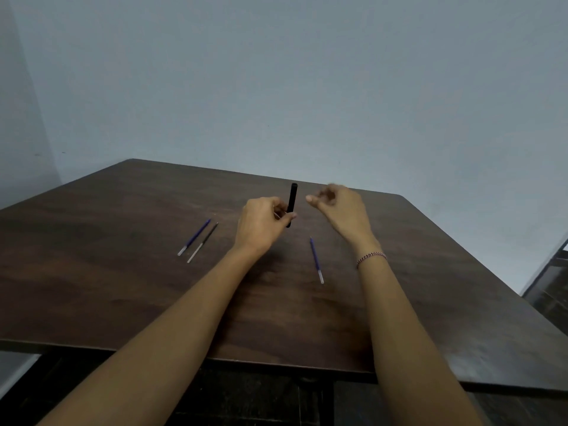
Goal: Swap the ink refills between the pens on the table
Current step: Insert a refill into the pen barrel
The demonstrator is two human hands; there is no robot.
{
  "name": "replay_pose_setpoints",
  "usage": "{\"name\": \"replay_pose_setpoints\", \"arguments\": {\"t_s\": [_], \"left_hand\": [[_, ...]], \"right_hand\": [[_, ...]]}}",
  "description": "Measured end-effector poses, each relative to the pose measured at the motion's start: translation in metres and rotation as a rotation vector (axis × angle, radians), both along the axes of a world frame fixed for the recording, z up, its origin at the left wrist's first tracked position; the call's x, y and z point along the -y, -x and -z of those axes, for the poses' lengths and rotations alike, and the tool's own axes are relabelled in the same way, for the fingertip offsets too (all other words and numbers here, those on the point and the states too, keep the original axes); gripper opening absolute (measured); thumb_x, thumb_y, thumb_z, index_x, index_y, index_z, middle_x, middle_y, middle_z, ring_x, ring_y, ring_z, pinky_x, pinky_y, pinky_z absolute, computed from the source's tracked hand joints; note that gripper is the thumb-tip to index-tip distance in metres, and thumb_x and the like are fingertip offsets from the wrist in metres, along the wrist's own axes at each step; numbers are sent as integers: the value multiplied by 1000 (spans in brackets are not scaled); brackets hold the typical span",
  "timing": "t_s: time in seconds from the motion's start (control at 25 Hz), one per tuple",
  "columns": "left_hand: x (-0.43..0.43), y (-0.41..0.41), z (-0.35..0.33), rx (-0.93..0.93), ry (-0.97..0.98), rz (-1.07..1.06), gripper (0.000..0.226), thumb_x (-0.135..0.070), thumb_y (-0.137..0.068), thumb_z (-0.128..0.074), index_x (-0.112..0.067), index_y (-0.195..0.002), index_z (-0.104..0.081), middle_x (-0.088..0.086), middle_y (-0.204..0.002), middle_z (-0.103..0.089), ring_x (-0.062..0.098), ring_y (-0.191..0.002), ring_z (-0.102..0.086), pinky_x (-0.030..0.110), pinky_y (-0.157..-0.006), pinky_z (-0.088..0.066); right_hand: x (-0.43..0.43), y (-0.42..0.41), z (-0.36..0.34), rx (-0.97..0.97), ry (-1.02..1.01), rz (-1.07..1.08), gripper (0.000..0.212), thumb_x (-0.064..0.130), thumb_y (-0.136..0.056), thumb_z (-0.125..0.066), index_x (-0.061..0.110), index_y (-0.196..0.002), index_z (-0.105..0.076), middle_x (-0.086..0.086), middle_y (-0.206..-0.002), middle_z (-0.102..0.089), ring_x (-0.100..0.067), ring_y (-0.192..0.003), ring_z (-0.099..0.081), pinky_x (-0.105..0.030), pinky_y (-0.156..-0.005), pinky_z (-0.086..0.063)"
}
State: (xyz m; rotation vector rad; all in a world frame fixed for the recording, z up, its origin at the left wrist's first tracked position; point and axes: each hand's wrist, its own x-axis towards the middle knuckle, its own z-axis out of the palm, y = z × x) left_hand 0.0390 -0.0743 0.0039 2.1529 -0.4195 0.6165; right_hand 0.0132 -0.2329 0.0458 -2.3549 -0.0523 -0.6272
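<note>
- The left grip (261, 222) pinches a black pen barrel (292, 204) near its lower end and holds it almost upright above the wooden surface (123, 287).
- The right grip (338, 210) hovers just beside the barrel without touching it, fingers curled inward. It is blurred, so I cannot tell whether it pinches some small part or nothing.
- Three refills lie loose. A blue refill (195, 237) and a dark refill (203, 242) sit side by side, left of the left grip. A second blue refill (316, 259) lies between the forearms.
- The step in hand is probably loading this barrel.
- To do it well, keep the barrel steady and take the right-side refill near its middle. Line it up with the barrel's open end, then slide it in straight, since a thin tube is likely to bend if pushed off-axis.
</note>
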Motion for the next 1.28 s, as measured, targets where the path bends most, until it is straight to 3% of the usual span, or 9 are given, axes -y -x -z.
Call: {"name": "replay_pose_setpoints", "arguments": {"t_s": [0.08,0.12,0.24,0.48,0.72,0.88,1.08,1.16,1.28], "left_hand": [[-1,1,0,4,-9,-17,27,-31,-80,-71,-13,-99,-69,1,-85,-72,9,-72,-66,34,-72,-59],[-1,1,0,11,-19,-22,26,-32,-80,-71,-14,-99,-69,1,-84,-72,9,-73,-66,34,-72,-59],[-1,1,0,29,-36,-24,26,-32,-81,-71,-14,-99,-70,1,-86,-72,9,-75,-67,34,-73,-58],[0,3,-1,51,-93,-37,28,-35,-81,-70,-15,-101,-69,-1,-87,-73,10,-77,-67,33,-75,-58],[0,6,0,57,-105,-22,27,-35,-81,-70,-16,-100,-69,-2,-87,-72,9,-79,-66,35,-74,-58],[0,5,0,60,-119,-20,27,-34,-80,-70,-16,-100,-69,-1,-88,-72,10,-79,-66,35,-75,-58],[1,7,0,67,-145,-16,28,-34,-80,-71,-15,-101,-69,0,-90,-73,11,-80,-67,34,-76,-58],[1,7,-1,58,-152,-4,27,-34,-80,-70,-16,-101,-69,0,-89,-73,9,-79,-66,33,-76,-57],[1,8,-2,38,-164,6,26,-33,-80,-71,-17,-101,-69,-2,-88,-73,8,-77,-65,32,-76,-57]], "right_hand": [[6,2,0,-264,314,141,39,51,-81,-67,13,-74,-59,-5,-83,-63,-22,-80,-58,-32,-66,-47],[5,3,1,-399,379,154,44,52,-80,-68,12,-66,-54,-5,-77,-62,-24,-76,-58,-33,-65,-49],[-3,5,3,-571,379,136,43,49,-76,-73,9,-67,-62,-6,-74,-69,-21,-71,-66,-37,-80,-57],[-6,7,5,-560,369,192,44,44,-71,-79,5,-89,-71,-11,-95,-72,-27,-94,-68,-41,-86,-56],[-13,6,8,-531,422,211,27,35,-78,-72,10,-88,-67,-10,-99,-70,-27,-94,-68,-37,-86,-56],[-9,6,7,-455,334,204,29,35,-78,-70,7,-73,-67,-9,-78,-70,-26,-83,-69,-36,-79,-57],[-6,3,5,-295,181,204,24,22,-77,-65,13,-55,-60,-3,-55,-64,-22,-71,-69,-38,-75,-58],[-5,2,5,-216,112,183,23,19,-76,-66,19,-54,-60,-3,-58,-66,-20,-72,-69,-40,-77,-58],[-2,-1,7,-108,-36,124,10,14,-75,-68,20,-68,-65,-8,-70,-72,-22,-75,-70,-44,-80,-57]]}}
